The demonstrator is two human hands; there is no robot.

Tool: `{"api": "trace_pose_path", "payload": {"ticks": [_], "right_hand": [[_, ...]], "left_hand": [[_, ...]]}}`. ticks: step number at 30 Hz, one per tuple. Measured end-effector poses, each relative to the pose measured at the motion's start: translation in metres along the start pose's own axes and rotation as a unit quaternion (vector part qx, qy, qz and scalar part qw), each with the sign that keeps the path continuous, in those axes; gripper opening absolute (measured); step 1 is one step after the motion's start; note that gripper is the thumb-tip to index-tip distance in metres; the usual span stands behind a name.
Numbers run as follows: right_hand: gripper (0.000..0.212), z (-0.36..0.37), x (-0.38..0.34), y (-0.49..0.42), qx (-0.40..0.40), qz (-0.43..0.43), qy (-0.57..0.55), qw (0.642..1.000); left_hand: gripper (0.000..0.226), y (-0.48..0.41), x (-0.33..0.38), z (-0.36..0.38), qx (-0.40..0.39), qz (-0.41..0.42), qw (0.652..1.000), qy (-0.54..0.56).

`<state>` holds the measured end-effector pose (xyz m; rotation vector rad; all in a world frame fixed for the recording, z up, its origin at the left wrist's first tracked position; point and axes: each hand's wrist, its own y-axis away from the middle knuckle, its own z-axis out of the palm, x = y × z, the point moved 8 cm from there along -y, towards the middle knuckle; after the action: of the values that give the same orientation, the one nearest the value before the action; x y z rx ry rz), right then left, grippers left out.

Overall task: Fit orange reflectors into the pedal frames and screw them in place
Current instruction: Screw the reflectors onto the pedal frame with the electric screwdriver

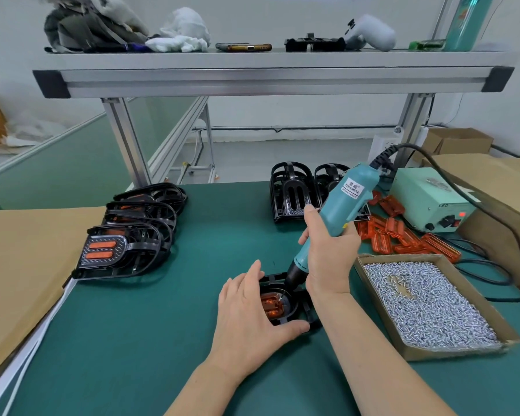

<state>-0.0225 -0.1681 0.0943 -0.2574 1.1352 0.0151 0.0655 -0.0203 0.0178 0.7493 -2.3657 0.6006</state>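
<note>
A black pedal frame (pixel 308 307) lies on the green mat with an orange reflector (pixel 272 306) seated inside it. My left hand (pixel 248 316) grips the frame from the left, thumb along its near edge. My right hand (pixel 327 253) grips a teal electric screwdriver (pixel 342 202), tilted, its bit tip down on the reflector. Loose orange reflectors (pixel 403 235) are heaped to the right. A cardboard tray of silver screws (pixel 427 301) sits by my right forearm.
Finished pedals with reflectors (pixel 126 247) are stacked at the left beside a cardboard sheet (pixel 18 265). Empty black frames (pixel 294 193) stand at the back. A green power supply (pixel 430 205) with cables and cardboard boxes (pixel 493 187) lie at the right. An aluminium shelf (pixel 270 76) hangs overhead.
</note>
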Motion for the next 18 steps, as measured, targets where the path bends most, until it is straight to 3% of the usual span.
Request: {"api": "trace_pose_path", "payload": {"ticks": [18], "right_hand": [[0.02, 0.041, -0.009, 0.019, -0.175, -0.057, 0.041, 0.982]], "left_hand": [[0.123, 0.0, 0.002, -0.002, 0.011, 0.002, 1.0, 0.001]]}}
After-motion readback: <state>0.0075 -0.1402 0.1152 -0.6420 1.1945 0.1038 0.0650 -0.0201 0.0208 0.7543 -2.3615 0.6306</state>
